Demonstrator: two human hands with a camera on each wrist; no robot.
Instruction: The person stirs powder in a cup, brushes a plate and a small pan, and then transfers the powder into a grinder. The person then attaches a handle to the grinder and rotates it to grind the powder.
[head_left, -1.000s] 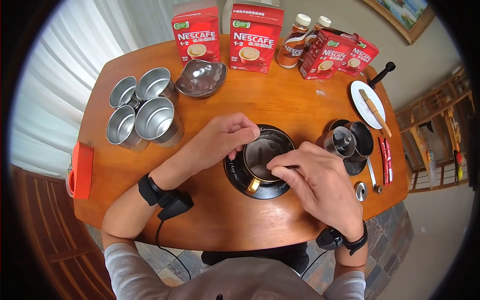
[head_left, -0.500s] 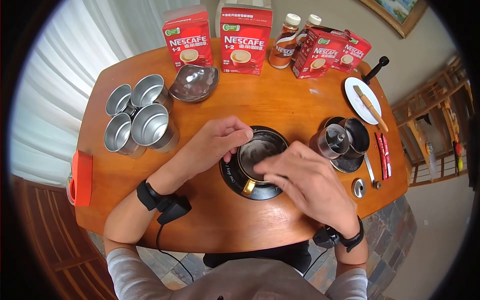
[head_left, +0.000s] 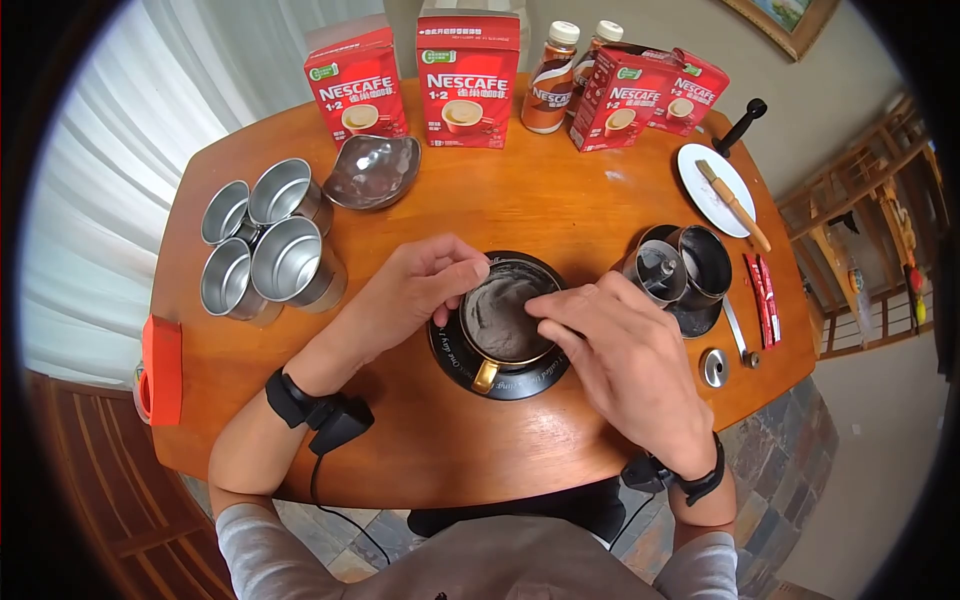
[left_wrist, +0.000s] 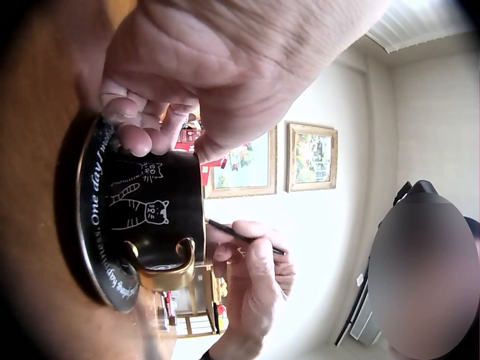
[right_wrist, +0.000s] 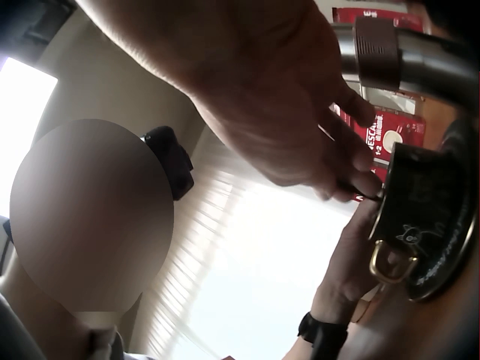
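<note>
A black cup [left_wrist: 169, 217] with a gold handle [head_left: 486, 376] and white cat drawings stands on a black saucer [head_left: 450, 355] with white lettering. Inside it, a grey-brown powdery or frothy content [head_left: 503, 318] shows lighter swirls. My left hand [head_left: 418, 292] holds the cup's left side, thumb at the rim and fingertips low against the wall. Over the right rim, my right hand [head_left: 630, 365] pinches a thin dark stirrer [left_wrist: 244, 236] between thumb and fingers. The stirrer slants into the cup, where its lower end is hidden.
Several steel cups [head_left: 286, 260] and a dark bowl [head_left: 372, 172] stand left. Red Nescafe boxes [head_left: 463, 110] and bottles [head_left: 549, 90] line the back. To the right are a metal filter [head_left: 655, 272], a brush [head_left: 735, 206] on a white plate [head_left: 700, 190], and red sachets [head_left: 763, 300].
My right hand has shifted round the rim, from the cup's front to its right side. Pale swirls show more in the content. My left hand keeps its hold on the cup.
</note>
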